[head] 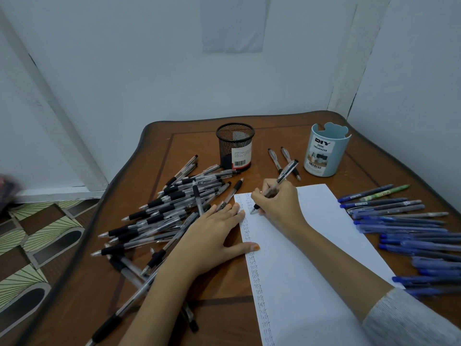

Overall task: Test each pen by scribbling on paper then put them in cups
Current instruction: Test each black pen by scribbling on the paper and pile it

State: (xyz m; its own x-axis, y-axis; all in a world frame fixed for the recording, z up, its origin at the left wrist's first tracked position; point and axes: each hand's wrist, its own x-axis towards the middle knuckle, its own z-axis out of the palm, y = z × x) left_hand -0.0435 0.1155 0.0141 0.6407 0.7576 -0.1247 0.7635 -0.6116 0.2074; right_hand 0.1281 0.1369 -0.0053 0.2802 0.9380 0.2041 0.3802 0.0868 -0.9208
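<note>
Fingers (262, 194) of your right hand (279, 203) are clamped on a black pen (287, 172), tip on the paper (311, 245) at its far left corner; left hand (214, 233) lies flat, pinning it. Lots scribbled, but the mesh cup (234, 148) looks empty and the black pile (169, 208) and blue pile (404, 233) wait, so loads left.

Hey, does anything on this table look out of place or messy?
One green pen lies among the blue pens on the right. Two black pens lie loose between the mesh cup and the blue cup, not inside either. Nothing looks spilled or damaged.
</note>
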